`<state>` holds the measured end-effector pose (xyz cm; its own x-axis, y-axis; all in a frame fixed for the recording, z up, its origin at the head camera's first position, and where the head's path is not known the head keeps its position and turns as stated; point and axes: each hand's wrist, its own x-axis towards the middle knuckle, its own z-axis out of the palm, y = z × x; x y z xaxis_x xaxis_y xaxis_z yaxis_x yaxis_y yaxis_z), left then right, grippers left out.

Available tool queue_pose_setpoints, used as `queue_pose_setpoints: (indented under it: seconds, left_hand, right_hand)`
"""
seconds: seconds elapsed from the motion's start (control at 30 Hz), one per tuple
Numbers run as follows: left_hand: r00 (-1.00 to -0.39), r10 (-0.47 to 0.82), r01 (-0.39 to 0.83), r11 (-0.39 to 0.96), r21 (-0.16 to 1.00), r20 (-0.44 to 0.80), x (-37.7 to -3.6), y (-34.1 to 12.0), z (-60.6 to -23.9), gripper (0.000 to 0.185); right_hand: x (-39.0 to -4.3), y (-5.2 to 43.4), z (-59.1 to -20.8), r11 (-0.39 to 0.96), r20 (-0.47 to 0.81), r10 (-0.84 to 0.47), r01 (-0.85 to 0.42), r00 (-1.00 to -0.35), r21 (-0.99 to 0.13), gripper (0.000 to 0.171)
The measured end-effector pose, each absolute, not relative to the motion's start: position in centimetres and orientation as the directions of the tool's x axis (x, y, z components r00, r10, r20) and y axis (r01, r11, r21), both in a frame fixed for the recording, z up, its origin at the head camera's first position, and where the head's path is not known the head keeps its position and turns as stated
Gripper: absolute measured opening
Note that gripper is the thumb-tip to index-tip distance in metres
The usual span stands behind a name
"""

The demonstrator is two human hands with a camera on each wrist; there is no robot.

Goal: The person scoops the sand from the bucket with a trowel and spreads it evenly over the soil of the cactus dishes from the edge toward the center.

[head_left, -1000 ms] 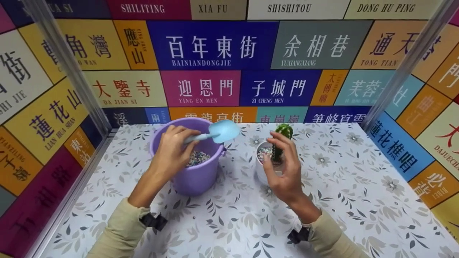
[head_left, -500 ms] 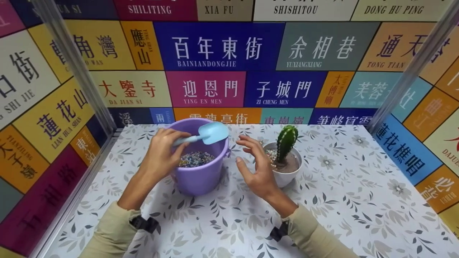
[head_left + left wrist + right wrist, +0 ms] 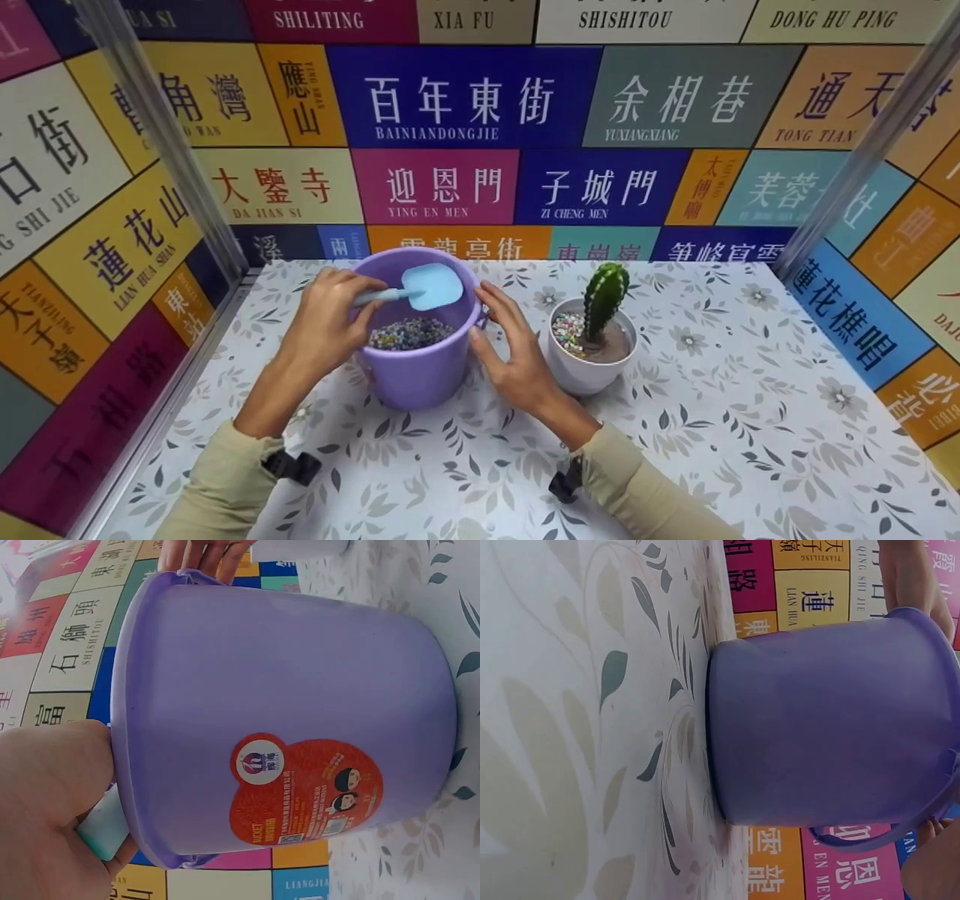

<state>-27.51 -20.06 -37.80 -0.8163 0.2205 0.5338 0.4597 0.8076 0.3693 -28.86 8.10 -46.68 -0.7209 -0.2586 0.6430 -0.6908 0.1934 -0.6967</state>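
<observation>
My left hand (image 3: 322, 319) pinches the handle of a light blue toy shovel (image 3: 433, 286), whose blade is inside the mouth of a purple bucket (image 3: 420, 379). Small multicoloured pebbles (image 3: 411, 334) lie in the bucket. My right hand (image 3: 517, 356) is at the bucket's right side, its fingers fairly straight and fingertips right at the rim beside the handle joint. The left wrist view shows the shovel's handle (image 3: 106, 823) between my fingers, next to the rim; the bucket wall hides the blade there. In the right wrist view the bucket (image 3: 825, 727) stands upright.
A green cactus (image 3: 606, 296) grows in a white pot (image 3: 589, 373) just right of my right hand, with coloured pebbles (image 3: 570, 335) covering the pot's left part. A floral cloth (image 3: 712, 420) covers the table. Printed panels (image 3: 465, 97) wall in the back and sides.
My right hand has moved left from in front of the cactus pot to the bucket's rim. The shovel, still held by my left hand, has shifted slightly left and lower into the bucket's mouth.
</observation>
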Motion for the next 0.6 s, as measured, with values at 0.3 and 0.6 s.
queue_pose_setpoints:
  seconds: [0.3,0.6]
  left_hand:
    - [-0.851,0.236,0.429,0.828,0.361,0.470,-27.7,-19.9,-37.6,0.023]
    - [-0.911,0.227,0.360,0.844,0.397,0.344,-28.2,-19.7,-37.2,0.023]
  right_hand:
    - [-29.2,6.9,-46.5,0.166,0.603,-0.184,-0.629,-0.777,-0.760,0.049]
    - [-29.5,6.2,-46.1,0.169,0.518,-0.187,-0.547,-0.835,-0.820,0.059]
